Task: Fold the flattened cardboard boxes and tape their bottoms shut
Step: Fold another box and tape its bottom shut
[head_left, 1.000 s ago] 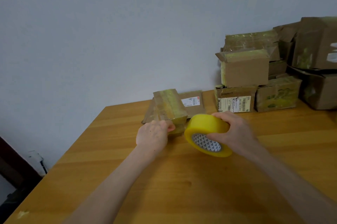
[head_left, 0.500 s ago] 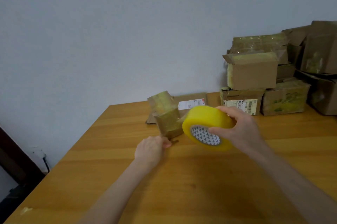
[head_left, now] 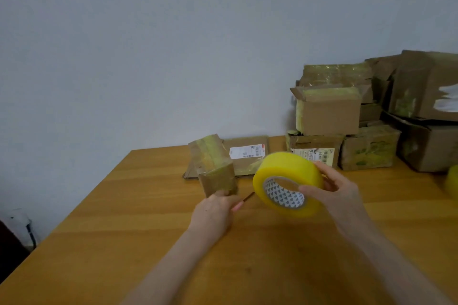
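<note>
— Where's the box being worked on?

— The small box (head_left: 216, 172) stands on the wooden table (head_left: 119, 235), just past the left hand (head_left: 212, 213) and in front of a flattened carton (head_left: 247, 157) that lies flat and carries a white printed label.

— How does it look?

— Brown cardboard, folded up into a block and leaning a little to the left. A broad band of yellowish tape runs over its top and down the face nearest the camera, where the sheen is wrinkled.

— And the hands?

— The left one is seen from behind, fingers curled, its knuckles touching the box's lower near edge. A pink stick (head_left: 243, 201) with a dark tip pokes out of that fist toward the right. I can't tell whether the fingers also pinch the cardboard.

— The right?

— The right hand (head_left: 340, 195) is clamped on a fat tape roll (head_left: 287, 178), held off the table. The thumb lies across the core's white, triangle-patterned lining and the fingers wrap the far rim.

— Anything else?

— Taped boxes (head_left: 327, 112) are stacked against the wall at the right, and something yellow (head_left: 452, 180) is cut off by the frame's edge.
</note>
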